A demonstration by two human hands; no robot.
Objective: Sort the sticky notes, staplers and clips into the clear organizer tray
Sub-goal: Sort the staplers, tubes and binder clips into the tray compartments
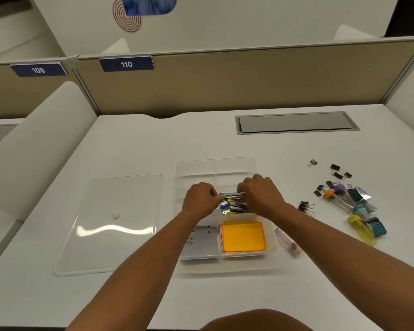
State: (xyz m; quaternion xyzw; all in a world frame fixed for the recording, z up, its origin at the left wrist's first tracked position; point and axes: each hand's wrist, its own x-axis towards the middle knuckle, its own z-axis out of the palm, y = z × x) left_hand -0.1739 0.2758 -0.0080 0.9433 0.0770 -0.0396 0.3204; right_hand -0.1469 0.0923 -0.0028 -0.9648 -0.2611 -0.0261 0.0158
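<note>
Left hand (201,199): grip pinched on the near-left end of a small metal stapler (232,196), fingers curled.
Right hand (261,194): grip closed over the stapler's opposite end; both hold it just above the other small metal staplers with coloured tips (236,207) in the middle compartment.
Step in hand, as judged: settling this stapler among the rest. Best done by lowering it parallel to its neighbours, both ends level, so the hard, slick bodies nest rather than stack crooked.
Clear plastic organizer tray, rectangular with rounded corners (249,163): thin glossy walls; far compartments bare.
Orange square sticky notes, matte paper pad (244,236): near-right compartment, pink sheets showing at the left edge.
Flat clear plastic lid (110,223): on the desk left of the tray, reflective.
Black metal binder clips with wire handles (339,172): loose on the white desk (296,295), well right of the tray.
Coloured plastic-bodied staplers (359,211): heaped beside those clips, unsorted.
</note>
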